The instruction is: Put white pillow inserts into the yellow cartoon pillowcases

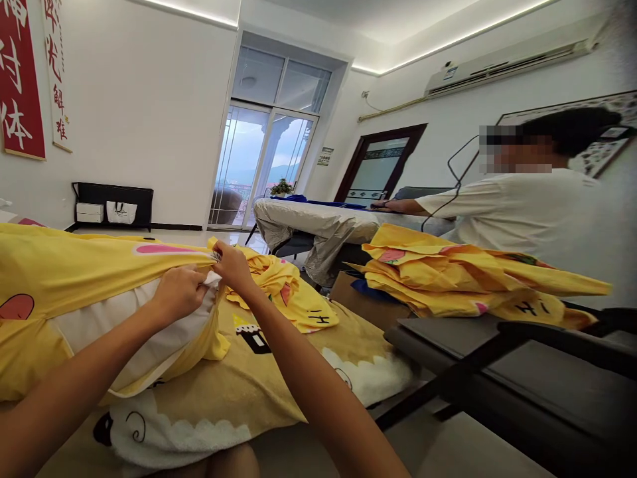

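Observation:
A yellow pillowcase (94,269) with pink prints lies stretched across the left side, its open edge gaping towards me. Inside it shows a white pillow (114,325). My left hand (179,292) is closed on the pillow's white corner, which pokes out past the fingers. Just beyond, my right hand (231,265) pinches the pillowcase at the far end of its opening. Both hands are close together and raised above the tan blanket (283,372) with sheep figures. Crumpled yellow fabric (279,279) marked "Hi" lies on the blanket behind my right hand.
A dark chair (462,345) at the right bears a pile of yellow fabric (472,272). Next to it is a cardboard box (348,295). A person (517,199) in a white top reaches over a covered table (318,216) with blue cloth. A black bench (114,199) stands by the wall.

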The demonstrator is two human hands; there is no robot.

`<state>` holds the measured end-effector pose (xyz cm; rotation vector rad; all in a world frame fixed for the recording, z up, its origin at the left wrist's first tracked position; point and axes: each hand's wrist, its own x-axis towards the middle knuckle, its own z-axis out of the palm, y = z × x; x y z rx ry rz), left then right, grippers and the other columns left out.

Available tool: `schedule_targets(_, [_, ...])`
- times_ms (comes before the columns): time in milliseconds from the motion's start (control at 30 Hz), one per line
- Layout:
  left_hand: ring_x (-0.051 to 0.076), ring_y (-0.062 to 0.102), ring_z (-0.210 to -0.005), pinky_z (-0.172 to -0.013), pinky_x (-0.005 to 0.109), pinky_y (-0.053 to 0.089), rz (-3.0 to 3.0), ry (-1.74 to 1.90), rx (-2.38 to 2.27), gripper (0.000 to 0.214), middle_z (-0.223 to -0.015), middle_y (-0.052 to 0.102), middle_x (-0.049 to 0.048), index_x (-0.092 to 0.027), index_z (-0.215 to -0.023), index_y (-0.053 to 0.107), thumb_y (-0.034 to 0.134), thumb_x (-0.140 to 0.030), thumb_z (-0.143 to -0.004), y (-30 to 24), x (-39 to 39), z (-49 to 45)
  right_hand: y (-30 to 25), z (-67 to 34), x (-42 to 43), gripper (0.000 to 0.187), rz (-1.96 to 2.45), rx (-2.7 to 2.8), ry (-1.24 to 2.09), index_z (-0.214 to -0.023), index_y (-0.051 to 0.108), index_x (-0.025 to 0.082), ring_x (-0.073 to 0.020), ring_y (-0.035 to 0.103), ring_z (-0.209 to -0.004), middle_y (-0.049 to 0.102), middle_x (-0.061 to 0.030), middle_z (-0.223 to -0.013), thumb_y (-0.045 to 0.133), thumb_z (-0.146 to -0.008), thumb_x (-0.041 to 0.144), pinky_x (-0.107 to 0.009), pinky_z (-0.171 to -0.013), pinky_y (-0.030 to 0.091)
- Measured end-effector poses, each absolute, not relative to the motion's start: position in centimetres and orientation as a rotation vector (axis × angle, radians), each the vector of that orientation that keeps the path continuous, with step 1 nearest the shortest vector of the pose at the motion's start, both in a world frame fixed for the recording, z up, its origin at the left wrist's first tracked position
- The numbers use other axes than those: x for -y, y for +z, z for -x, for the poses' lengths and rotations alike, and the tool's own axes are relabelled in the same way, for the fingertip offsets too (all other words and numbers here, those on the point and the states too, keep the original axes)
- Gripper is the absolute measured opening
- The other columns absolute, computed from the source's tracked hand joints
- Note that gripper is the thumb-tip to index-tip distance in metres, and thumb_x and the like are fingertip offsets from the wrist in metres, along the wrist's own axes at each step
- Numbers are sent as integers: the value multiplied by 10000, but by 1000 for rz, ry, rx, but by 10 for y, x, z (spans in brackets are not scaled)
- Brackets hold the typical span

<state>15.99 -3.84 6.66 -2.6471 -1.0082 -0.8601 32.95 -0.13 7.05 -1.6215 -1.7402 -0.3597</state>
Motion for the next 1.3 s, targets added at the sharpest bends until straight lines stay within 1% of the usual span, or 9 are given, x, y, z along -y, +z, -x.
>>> schedule_targets(133, [178,543,-929,-807,296,447,2527,-1257,865,214,-978,587,72,-177,-847,653,454,-229,-903,67,39,-181,70,-331,-1,73,1648,1790,-324,-709,518,195,-142,420,-641,561,-23,-720,475,-715,254,-250,-572,253])
schedule_targets(333, [153,614,-826,-733,248,453,2783,-1069,582,282,-933,668,43,-200,-1048,621,360,-244,-950,50,33,-173,72,-341,5,51,1707,1801,-273,-590,532,181,-144,435,-617,566,-27,-616,513,-637,176,-262,-570,249])
schedule_targets(467, [165,642,-725,-705,257,467,2883,-794,475,337,-808,693,19,-293,-1218,583,381,-322,-950,42,24,-154,69,-344,9,131,1671,1774,-194,-589,581,163,-139,490,-631,602,-25,-617,465,-611,105,-247,-577,289])
schedule_targets(567, [217,651,-736,-729,324,490,2832,-605,702,351,-781,688,54,-261,-1160,630,374,-366,-945,38,16,-157,64,-342,7,218,1636,1719,-138,-768,647,146,-140,534,-669,651,-32,-727,453,-669,145,-228,-577,336])
schedule_targets(667, [263,617,-985,-884,388,465,2725,-625,898,332,-1052,669,109,-196,-1125,636,376,-282,-936,30,8,-170,62,-341,5,274,1607,1723,-100,-920,642,143,-140,560,-706,672,-33,-820,502,-694,207,-222,-606,383])
schedule_targets(767, [273,523,-1152,-990,406,403,2621,-721,933,333,-1239,583,127,-161,-1151,610,371,-211,-924,21,3,-179,63,-344,6,262,1606,1764,-110,-897,644,154,-151,564,-746,675,-43,-850,552,-654,189,-237,-664,396])
schedule_targets(967, [243,462,-1195,-1033,363,354,2693,-716,423,242,-1195,587,77,-191,-989,674,450,-221,-904,14,-5,-178,71,-345,7,141,1627,1818,-211,-563,548,175,-173,508,-776,603,-61,-713,462,-580,65,-258,-720,353])
schedule_targets(1067, [252,475,-1174,-1023,387,347,2702,-695,399,241,-1169,602,85,-180,-1051,644,463,-254,-910,12,-12,-176,69,-343,0,171,1616,1787,-213,-617,557,173,-170,491,-776,602,-61,-759,420,-589,75,-259,-714,348])
schedule_targets(1300, [240,594,-894,-809,339,437,2791,-560,700,305,-913,672,71,-206,-1056,614,372,-355,-946,12,-15,-170,61,-342,-21,281,1588,1747,-46,-762,620,146,-151,485,-688,600,-25,-701,367,-641,155,-243,-615,360])
